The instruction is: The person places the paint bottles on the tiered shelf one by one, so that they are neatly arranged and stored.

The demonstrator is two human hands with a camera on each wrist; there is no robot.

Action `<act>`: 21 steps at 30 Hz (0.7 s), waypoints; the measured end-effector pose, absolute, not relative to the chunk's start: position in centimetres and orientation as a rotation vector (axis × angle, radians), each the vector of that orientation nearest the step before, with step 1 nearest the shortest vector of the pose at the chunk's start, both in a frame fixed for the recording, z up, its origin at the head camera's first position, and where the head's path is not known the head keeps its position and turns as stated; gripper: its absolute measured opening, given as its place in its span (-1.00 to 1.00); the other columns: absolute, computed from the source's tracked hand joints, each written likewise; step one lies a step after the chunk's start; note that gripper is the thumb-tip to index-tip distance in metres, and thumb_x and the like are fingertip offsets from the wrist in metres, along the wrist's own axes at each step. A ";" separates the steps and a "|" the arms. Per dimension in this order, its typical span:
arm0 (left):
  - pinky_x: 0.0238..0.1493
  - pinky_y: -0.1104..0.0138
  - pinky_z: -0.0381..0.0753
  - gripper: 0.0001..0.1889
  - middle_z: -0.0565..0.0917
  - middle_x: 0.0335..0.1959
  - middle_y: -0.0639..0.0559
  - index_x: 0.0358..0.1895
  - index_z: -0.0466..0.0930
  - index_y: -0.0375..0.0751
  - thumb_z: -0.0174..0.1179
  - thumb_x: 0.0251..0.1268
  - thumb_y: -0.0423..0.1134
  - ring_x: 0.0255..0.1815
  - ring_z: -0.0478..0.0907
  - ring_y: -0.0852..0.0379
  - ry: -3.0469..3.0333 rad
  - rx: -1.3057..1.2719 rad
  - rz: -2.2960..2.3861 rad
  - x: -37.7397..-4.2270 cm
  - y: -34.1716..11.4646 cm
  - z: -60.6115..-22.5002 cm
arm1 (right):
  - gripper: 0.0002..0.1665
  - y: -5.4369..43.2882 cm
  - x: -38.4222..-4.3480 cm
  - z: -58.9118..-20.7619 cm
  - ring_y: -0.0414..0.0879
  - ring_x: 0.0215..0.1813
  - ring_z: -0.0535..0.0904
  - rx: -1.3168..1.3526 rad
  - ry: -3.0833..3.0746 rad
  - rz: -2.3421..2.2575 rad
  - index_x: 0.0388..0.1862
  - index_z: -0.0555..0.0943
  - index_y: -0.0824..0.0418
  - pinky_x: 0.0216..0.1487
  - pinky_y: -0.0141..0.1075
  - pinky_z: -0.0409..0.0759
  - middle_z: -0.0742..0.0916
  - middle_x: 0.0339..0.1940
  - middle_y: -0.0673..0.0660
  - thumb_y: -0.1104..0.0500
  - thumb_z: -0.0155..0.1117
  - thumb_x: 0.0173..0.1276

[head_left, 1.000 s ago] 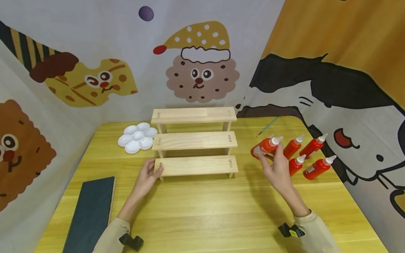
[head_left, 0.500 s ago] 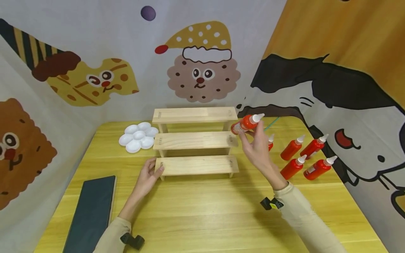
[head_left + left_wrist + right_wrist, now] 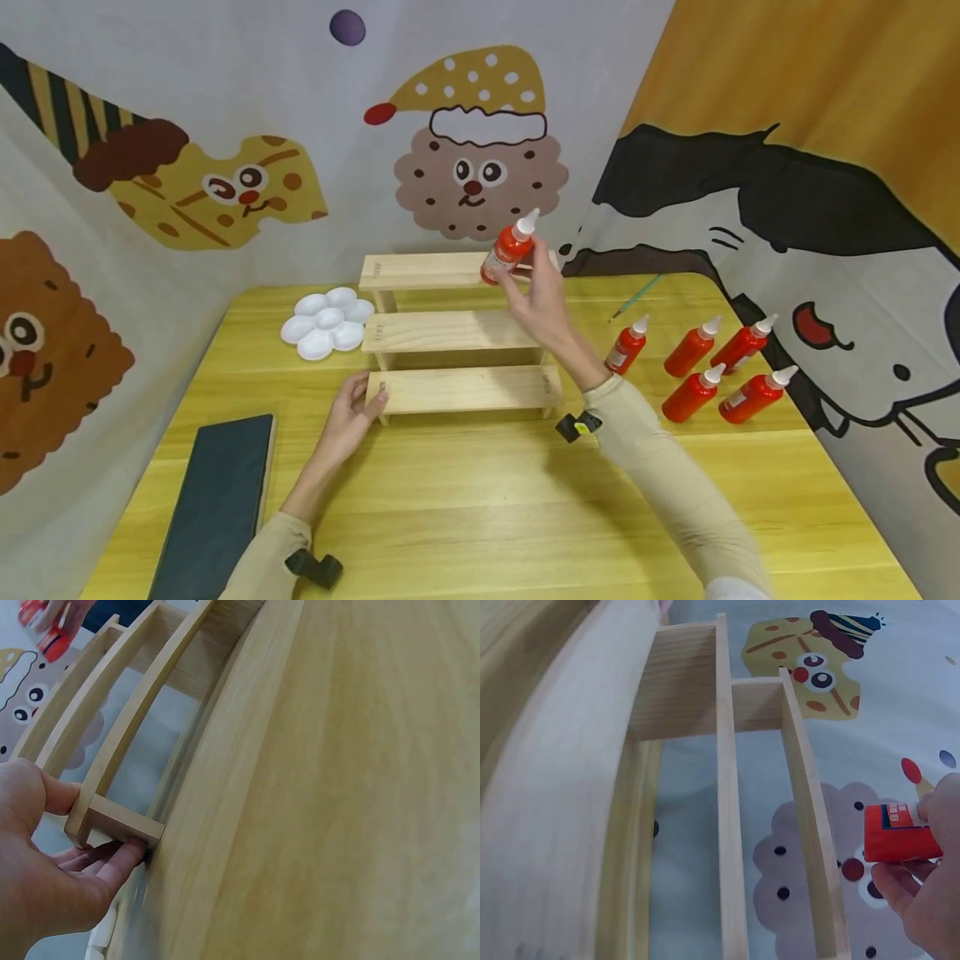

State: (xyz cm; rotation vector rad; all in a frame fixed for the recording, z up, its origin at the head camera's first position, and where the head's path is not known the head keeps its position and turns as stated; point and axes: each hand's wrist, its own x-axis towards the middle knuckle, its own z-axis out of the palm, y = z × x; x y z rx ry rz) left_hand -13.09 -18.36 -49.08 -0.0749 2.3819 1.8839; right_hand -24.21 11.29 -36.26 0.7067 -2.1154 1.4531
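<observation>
A three-step wooden rack (image 3: 450, 390) stands on the table at the middle. My left hand (image 3: 354, 410) grips the left end of its lowest step; in the left wrist view the thumb (image 3: 61, 795) lies on top and the fingers reach under it. My right hand (image 3: 542, 304) holds a red squeeze bottle (image 3: 504, 252) with a white nozzle cap, tilted, over the right part of the top step. In the right wrist view the bottle's base (image 3: 900, 832) points toward the rack, with a gap between them.
Several more red bottles (image 3: 690, 393) stand at the right, with a thin paintbrush (image 3: 634, 298) behind them. A white flower-shaped palette (image 3: 327, 320) lies left of the rack. A dark book (image 3: 217, 500) lies at the front left. A printed curtain (image 3: 285, 75) hangs behind the table.
My right hand has carried the bottle left and up, from beside the other bottles to over the rack's top step. My left hand stays on the lowest step.
</observation>
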 end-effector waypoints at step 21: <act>0.20 0.43 0.59 -0.35 0.35 0.46 -0.41 0.54 0.03 -0.43 0.07 0.59 -0.23 0.42 0.42 -0.31 2.364 -0.096 1.912 -13.0 -18.1 -48.8 | -0.37 2.2 -27.9 -33.9 0.05 0.05 0.67 0.828 -2.329 1.378 0.39 0.32 0.34 0.07 -0.24 0.72 0.68 0.13 0.29 0.15 0.31 0.47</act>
